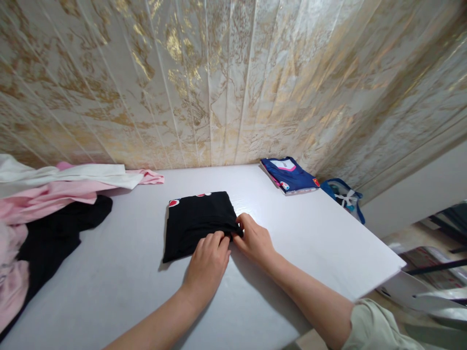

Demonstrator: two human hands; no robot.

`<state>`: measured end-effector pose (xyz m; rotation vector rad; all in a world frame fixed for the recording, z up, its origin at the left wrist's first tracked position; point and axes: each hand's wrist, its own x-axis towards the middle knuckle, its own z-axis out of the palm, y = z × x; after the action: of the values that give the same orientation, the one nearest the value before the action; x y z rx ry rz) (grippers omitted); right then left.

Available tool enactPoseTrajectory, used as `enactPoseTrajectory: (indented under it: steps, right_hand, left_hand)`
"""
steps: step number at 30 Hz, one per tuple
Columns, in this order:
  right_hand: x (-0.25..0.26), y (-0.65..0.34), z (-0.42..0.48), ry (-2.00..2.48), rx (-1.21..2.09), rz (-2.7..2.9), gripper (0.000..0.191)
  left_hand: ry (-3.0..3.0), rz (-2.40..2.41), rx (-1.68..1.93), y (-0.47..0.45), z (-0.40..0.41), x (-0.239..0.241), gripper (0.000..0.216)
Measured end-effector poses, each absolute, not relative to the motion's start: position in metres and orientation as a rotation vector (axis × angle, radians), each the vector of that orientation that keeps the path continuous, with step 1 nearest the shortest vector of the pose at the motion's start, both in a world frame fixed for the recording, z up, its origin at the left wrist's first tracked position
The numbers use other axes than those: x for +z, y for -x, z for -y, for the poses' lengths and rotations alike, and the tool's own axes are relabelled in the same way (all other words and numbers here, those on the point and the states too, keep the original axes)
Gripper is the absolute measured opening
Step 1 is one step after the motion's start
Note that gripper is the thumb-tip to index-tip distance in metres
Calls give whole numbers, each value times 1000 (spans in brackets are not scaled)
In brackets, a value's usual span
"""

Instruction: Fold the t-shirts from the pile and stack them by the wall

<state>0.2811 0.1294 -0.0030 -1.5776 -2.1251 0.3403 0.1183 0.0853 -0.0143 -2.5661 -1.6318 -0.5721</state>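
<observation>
On the white table, well to the left of the folded black garment, a loose heap of clothes is lying, with pink, white and black pieces spilling over one another. The folded black garment itself is sitting flat near the middle of the table, red-and-white marks showing along its far edge. The left hand is resting on its near edge with the fingers curled down onto the cloth. Whether they are gripping the cloth or only pressing on it I cannot tell, since the knuckles are hiding the fingertips. Just to the right, the right hand is pinching the garment's near right corner, fingers closed on the cloth. Well beyond the garment to the right, a folded blue garment is lying by the wall, and a blue bag is sitting just past the table's corner.

One risk, as I judge it: the layers are looking bulky at the pinched corner, so a loosening pinch could let the fold spring open, and a sideways tug could be dragging the whole bundle askew on the smooth tabletop.
</observation>
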Motion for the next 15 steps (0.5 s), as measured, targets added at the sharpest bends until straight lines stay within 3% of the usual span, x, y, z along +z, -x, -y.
enactPoseTrajectory:
  steps: [9, 15]
  right_hand:
    - [-4, -280, -130, 1563, 297, 2150, 14]
    - [-7, -278, -130, 1488, 305, 2168, 16]
  left_hand:
    - [2545, 1567, -623, -121, -78, -26, 41]
    - [2561, 1604, -616, -117, -82, -22, 37]
